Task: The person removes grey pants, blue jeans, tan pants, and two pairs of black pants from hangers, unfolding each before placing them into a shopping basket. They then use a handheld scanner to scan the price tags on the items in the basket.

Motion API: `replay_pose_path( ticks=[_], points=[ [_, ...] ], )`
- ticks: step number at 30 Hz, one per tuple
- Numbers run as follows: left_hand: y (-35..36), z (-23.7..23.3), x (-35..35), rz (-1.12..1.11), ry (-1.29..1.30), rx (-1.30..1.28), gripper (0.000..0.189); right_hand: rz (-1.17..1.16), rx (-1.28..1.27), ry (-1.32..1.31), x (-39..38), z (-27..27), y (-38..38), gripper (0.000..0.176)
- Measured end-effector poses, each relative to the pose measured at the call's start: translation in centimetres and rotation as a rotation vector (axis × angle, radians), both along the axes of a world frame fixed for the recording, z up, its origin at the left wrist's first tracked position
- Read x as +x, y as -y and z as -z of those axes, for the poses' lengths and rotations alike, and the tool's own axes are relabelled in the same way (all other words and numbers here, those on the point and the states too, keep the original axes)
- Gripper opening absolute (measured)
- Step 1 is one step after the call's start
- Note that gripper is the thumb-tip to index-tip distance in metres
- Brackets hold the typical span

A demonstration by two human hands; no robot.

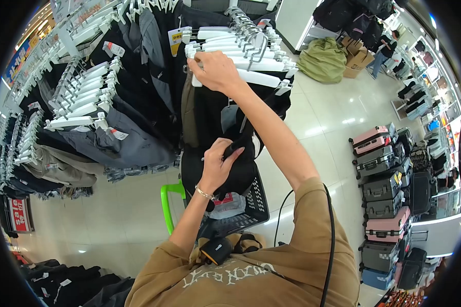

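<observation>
My right hand (215, 70) reaches up to the rack, its fingers closed round the left clip end of a white clip hanger (261, 78). Black trousers (205, 110) hang below that hanger, with a grey tag (230, 117) near the top. Lower down, my left hand (219, 161), with a bracelet at the wrist, is closed on a fold of black cloth, apparently the trousers. More white hangers with metal hooks (246, 28) crowd just behind my right hand. Under my left hand stands a black basket (258, 202) with a green handle (165, 204).
Racks of grey trousers (138, 135) and other clothes stand to the left. Suitcases (381, 199) line the right side. A green sack (322, 60) and cardboard boxes (357, 59) sit at the back right, with a person (386, 53) beyond. A black cable (331, 240) runs along my right side.
</observation>
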State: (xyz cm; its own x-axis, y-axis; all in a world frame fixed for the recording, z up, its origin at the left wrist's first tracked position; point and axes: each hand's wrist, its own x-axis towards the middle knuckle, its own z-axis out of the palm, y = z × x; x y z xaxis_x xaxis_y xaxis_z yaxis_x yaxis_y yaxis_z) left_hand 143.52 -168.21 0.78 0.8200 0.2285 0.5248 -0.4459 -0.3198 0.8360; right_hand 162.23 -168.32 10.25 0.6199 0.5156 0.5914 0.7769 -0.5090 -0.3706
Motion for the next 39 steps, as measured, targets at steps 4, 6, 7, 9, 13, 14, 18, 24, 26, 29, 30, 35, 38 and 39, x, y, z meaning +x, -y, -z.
replay_pose_path(
  ticks=[4,6,7,9,13,14,18,24,26,29,30,35,38,39],
  points=[
    [0.3,-0.4,-1.5,0.021,0.022,-0.058,0.019,-0.017,0.027,0.086,-0.9,-0.6,3.3,0.033],
    [0.1,-0.7,-2.6,0.043,-0.044,-0.077,0.021,0.136,0.251,0.187,-1.5,-0.7,6.3,0.029],
    [0.0,-0.9,-3.0,0.063,-0.124,-0.067,0.022,0.243,0.273,0.125,-1.7,-0.7,8.4,0.026],
    [0.2,-1.4,-3.6,0.091,-0.2,-0.054,0.023,0.357,0.296,0.069,-1.6,0.3,11.6,0.023],
    [1.5,-2.2,-4.6,0.126,-0.131,-0.116,0.026,0.653,0.207,0.137,0.0,5.6,13.5,0.026],
    [1.7,-2.4,-4.8,0.146,-0.119,-0.107,0.026,0.685,0.142,0.178,0.7,6.4,13.5,0.028],
    [2.2,-3.2,-5.4,0.157,-0.144,-0.139,0.028,0.661,0.147,-0.201,-1.3,4.7,12.3,0.035],
    [2.6,-2.7,-5.7,0.111,-0.131,-0.157,0.035,0.696,0.088,0.01,-2.7,6.4,10.8,0.036],
    [2.6,-3.1,-6.1,0.098,-0.125,-0.162,0.036,0.69,0.195,-0.033,-2.4,6.9,10.8,0.035],
    [2.6,-3.9,-7.0,0.107,-0.151,-0.155,0.033,0.726,0.248,-0.009,-2.0,6.4,11.3,0.038],
    [2.3,-3.9,-7.2,0.093,-0.151,-0.141,0.029,0.771,0.257,-0.019,-1.6,6.2,11.4,0.039],
    [1.0,-3.6,-7.6,0.072,-0.151,-0.12,0.02,0.847,0.296,-0.11,-0.6,5.4,12.0,0.047],
    [1.1,-4.4,-7.3,0.073,-0.063,-0.092,0.024,0.77,0.285,-0.15,0.4,6.0,12.2,0.053],
    [0.8,-4.4,-7.4,0.092,-0.085,-0.095,0.025,0.771,0.285,-0.151,0.8,6.0,12.3,0.053]
  ],
)
